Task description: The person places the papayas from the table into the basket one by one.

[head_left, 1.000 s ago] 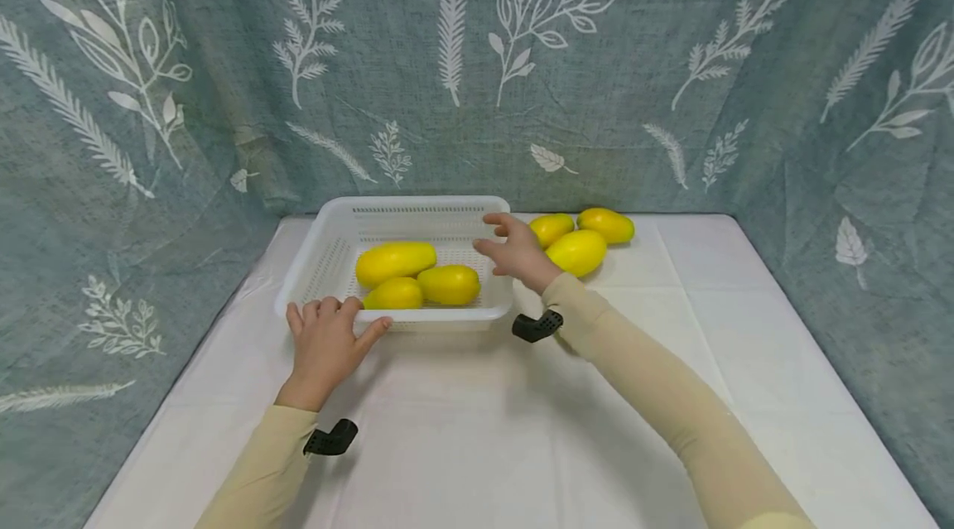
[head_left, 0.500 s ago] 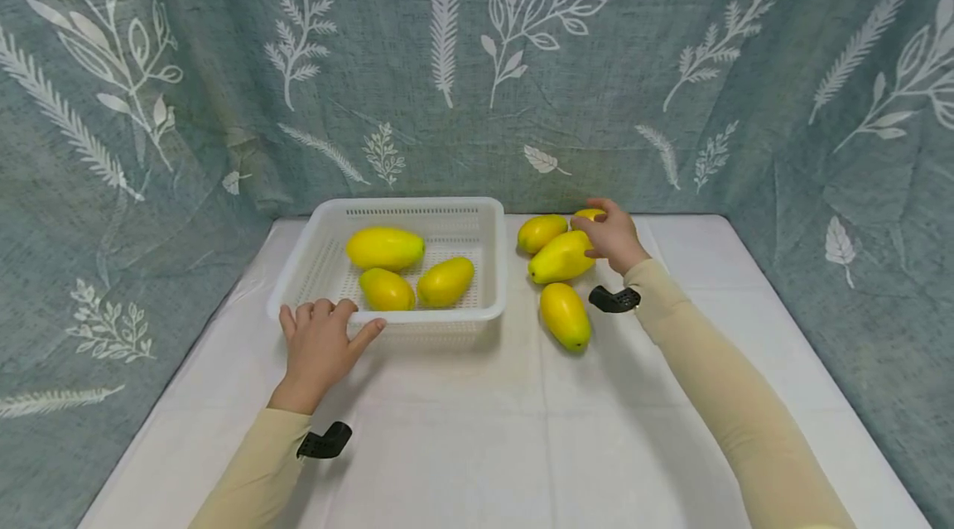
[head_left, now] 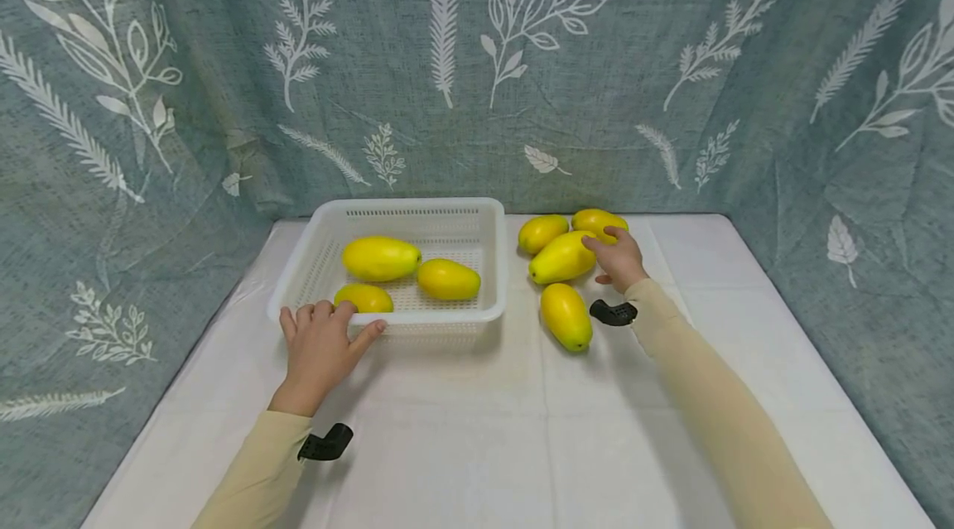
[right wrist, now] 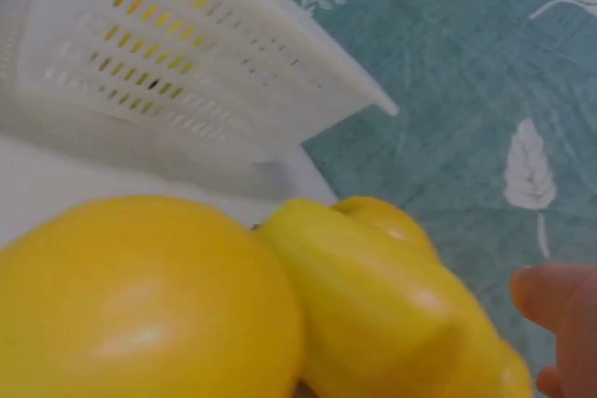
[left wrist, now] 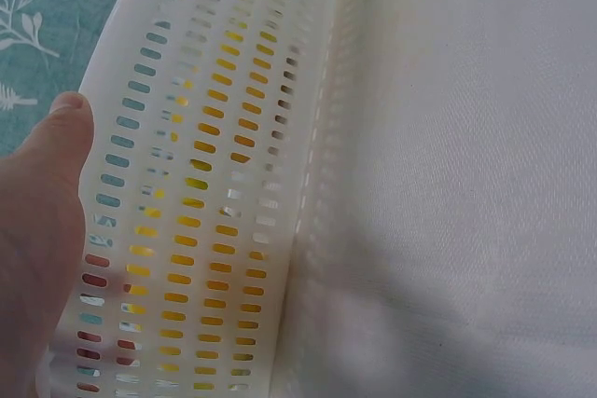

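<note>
No readable text, label, brand, number or sign: none on white perforated plastic basket (head_left: 447, 318), yellow oval fruits (head_left: 564, 317), black plastic wrist pieces (head_left: 614, 313), blue-green leaf-print cloth (head_left: 373, 57).

You have soft, even light — faint shadows on the table (head_left: 462, 430) — but your right-wrist view blurs, glare paling the near fruit (right wrist: 149, 295).

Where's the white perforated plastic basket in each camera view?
Head: white perforated plastic basket, just left of centre.
Left wrist: its slotted wall, top to bottom, mostly left half.
Right wrist: its outer side, upper left.
Shared landmark: blue-green cloth with white leaf prints, in all three.
</note>
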Demonstrator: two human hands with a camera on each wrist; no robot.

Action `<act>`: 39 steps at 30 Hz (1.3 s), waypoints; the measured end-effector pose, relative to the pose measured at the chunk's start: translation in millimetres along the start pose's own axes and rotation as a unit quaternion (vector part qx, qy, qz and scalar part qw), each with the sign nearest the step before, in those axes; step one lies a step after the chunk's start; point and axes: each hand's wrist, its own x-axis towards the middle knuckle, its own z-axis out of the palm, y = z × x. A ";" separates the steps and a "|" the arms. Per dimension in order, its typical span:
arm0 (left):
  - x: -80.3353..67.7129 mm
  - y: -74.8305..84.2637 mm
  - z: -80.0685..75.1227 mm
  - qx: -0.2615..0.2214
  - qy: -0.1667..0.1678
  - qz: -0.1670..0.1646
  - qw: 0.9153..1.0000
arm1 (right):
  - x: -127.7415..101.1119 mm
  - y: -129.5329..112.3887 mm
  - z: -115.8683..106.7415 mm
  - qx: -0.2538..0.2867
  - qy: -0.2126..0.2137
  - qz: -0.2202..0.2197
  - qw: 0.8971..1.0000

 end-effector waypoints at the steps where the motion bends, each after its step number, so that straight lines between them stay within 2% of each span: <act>1: -0.1 0.1 0.1 0.001 0.001 0.001 1.000 | 1.4 1.9 3.8 0.000 0.000 0.005 1.000; 8: 0.5 1.8 -0.1 0.002 -0.007 -0.005 1.000 | 8.1 11.0 26.6 0.024 0.015 0.034 0.999; 14: 1.0 3.7 -1.7 0.000 -0.016 -0.009 1.000 | 9.8 9.8 33.1 0.069 0.031 0.037 0.996; 20: 2.3 3.6 -2.1 0.003 -0.008 -0.005 1.000 | 6.6 3.8 34.8 0.155 0.039 0.044 0.986; 23: 2.9 3.2 -2.0 0.004 -0.007 -0.004 1.000 | 8.0 1.7 36.4 0.179 0.047 0.049 0.982; 39: 0.6 1.1 -4.1 0.005 -0.010 -0.009 1.000 | 9.2 1.5 37.5 0.222 0.045 0.073 0.971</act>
